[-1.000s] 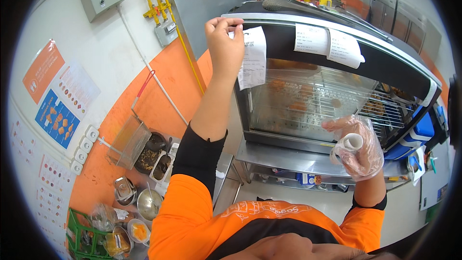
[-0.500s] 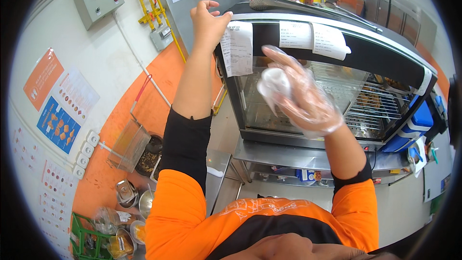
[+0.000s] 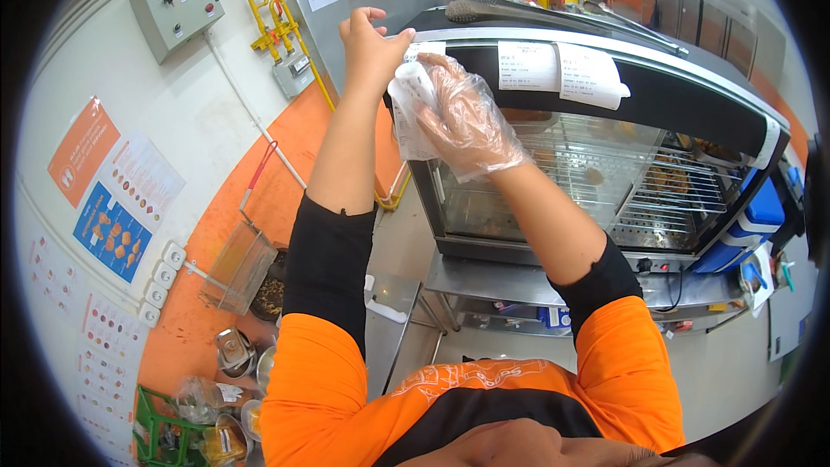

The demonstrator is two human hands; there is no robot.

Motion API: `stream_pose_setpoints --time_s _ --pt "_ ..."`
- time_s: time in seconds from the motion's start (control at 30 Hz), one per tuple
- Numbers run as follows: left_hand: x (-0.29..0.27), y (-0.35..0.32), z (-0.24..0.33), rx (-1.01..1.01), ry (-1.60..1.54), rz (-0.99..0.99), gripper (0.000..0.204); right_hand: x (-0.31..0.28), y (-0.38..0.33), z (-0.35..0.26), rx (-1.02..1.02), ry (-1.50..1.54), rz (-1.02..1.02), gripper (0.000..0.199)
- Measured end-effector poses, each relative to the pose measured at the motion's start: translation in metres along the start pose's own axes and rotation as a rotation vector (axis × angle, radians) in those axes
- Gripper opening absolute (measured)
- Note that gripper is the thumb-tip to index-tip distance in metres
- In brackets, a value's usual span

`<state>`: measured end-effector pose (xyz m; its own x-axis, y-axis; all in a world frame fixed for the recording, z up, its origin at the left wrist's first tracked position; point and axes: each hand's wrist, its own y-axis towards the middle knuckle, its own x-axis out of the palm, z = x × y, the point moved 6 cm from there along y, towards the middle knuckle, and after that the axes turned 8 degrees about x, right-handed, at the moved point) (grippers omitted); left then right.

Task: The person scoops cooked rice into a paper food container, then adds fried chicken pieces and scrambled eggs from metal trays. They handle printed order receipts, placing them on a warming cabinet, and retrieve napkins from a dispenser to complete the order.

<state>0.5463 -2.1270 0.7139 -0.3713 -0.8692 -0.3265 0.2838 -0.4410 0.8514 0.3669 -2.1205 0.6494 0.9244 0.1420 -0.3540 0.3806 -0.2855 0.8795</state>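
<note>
My bare left hand (image 3: 370, 50) is at the upper left corner of a glass-fronted food display cabinet (image 3: 484, 246). Its thumb rests at the cabinet's top edge, with the curled fingers apart from it. Beside it a long white receipt (image 3: 415, 140) hangs on the cabinet's black frame, largely covered by my other hand. My right hand (image 3: 471, 121), in a clear plastic glove, is closed on a curled white wad of paper (image 3: 410, 86) and held against that receipt. Whether the wad touches the receipt's surface is hidden.
Two more receipts (image 3: 558, 69) hang along the black frame to the right. Metal tongs (image 3: 493, 10) lie on the cabinet top. Wire racks (image 3: 670, 195) with food show inside. A fry basket (image 3: 238, 272) and a green crate (image 3: 164, 424) stand at the left.
My right hand has moved left with the white paper wad, from in front of the glass to the left receipt. My left hand has stayed at the corner.
</note>
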Motion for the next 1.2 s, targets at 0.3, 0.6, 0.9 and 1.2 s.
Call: stream_pose_setpoints --time_s 0.3,0.6,0.9,1.2 --pt "-0.019 -0.028 0.031 0.399 0.359 0.181 0.013 0.003 0.014 0.011 0.243 0.315 0.056 0.04" --pt "-0.015 -0.041 0.018 0.46 0.264 -0.082 0.032 0.002 0.018 0.014 0.294 0.391 0.036 0.036" --pt "-0.01 -0.069 0.036 0.54 0.41 -0.057 0.039 0.007 0.013 0.017 0.227 0.272 0.055 0.045" --pt "-0.007 -0.076 0.032 0.538 0.456 -0.04 0.036 -0.029 -0.064 -0.026 -0.003 -0.091 0.129 0.049"
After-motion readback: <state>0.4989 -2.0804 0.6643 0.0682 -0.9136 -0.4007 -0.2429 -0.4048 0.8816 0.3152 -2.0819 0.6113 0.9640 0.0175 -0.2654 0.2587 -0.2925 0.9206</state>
